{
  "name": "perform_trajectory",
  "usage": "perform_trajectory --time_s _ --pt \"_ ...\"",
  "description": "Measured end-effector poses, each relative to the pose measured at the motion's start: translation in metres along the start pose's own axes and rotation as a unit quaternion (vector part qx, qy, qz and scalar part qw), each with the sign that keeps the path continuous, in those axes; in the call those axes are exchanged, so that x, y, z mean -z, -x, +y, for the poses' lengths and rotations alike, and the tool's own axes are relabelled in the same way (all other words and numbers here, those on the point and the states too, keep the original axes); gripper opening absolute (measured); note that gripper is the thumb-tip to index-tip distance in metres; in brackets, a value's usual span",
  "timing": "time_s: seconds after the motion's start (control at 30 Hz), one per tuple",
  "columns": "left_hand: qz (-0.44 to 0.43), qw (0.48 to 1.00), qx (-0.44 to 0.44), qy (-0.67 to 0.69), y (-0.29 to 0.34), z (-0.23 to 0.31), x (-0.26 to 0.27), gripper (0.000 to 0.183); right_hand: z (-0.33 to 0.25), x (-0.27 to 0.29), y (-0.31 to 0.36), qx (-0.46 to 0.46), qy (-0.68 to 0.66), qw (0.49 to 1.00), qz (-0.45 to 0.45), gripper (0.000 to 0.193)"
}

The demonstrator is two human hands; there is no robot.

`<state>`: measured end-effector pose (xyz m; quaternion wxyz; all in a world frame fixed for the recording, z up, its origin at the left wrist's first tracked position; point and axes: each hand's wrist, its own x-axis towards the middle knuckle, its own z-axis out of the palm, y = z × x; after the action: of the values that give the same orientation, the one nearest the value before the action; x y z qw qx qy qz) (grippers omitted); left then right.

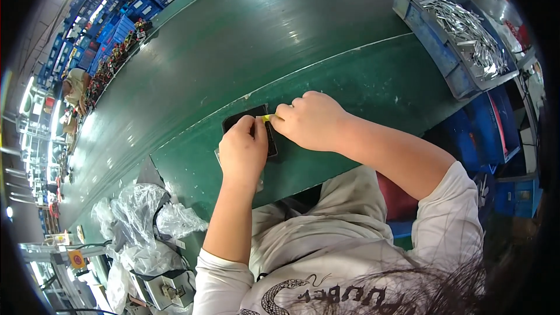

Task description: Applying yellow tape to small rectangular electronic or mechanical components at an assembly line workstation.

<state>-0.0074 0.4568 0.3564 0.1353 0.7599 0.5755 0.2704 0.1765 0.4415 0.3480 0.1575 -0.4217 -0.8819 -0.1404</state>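
the right hand [309,121] pinches a small yellow strip [266,118] between closed fingertips, while the left hand [244,147] curls over the flat black piece [249,113] on the green table [350,81]; how firmly it grips, one cannot tell. the step seems to be working this strip at the piece, so the next move probably calls for steady holding. the near edge is close, but open room lies beyond, between plastic bags [143,210] and a bin [431,46].

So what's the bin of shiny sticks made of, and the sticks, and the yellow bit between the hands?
The bin looks like dull blue-grey plastic: thick, scuffed walls. The shiny sticks are probably silvery metal, since they glint. The yellow bit might be bright plastic or tape, too small to tell.
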Motion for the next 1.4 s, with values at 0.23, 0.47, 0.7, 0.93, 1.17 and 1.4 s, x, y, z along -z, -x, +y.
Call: perform_trajectory --time_s 0.23,0.47,0.7,0.93,1.17,1.4 --pt "-0.032 0.999 0.032 0.027 -0.007 -0.006 -0.006 0.031 0.007 -0.018 0.002 0.002 -0.018 1.0 -0.025 0.015" --pt "-0.032 0.998 0.033 0.044 -0.01 -0.017 -0.014 0.028 0.008 -0.025 0.0 -0.01 -0.04 0.999 -0.018 0.015" --pt "-0.044 0.996 0.043 0.072 -0.011 -0.017 -0.016 0.027 0.007 -0.031 0.003 -0.021 -0.031 0.999 0.012 0.02" --pt "-0.07 0.994 0.047 0.068 -0.014 -0.017 -0.018 0.031 0.002 -0.032 0.002 -0.027 -0.018 0.999 -0.005 0.02" --pt "-0.051 0.991 0.043 0.116 -0.012 -0.017 -0.017 0.029 0.004 -0.031 0.009 -0.026 -0.008 0.999 0.019 0.021" --pt "-0.071 0.99 0.062 0.102 -0.013 -0.016 -0.017 0.028 0.0 -0.039 0.011 -0.026 0.001 0.999 0.032 0.024"
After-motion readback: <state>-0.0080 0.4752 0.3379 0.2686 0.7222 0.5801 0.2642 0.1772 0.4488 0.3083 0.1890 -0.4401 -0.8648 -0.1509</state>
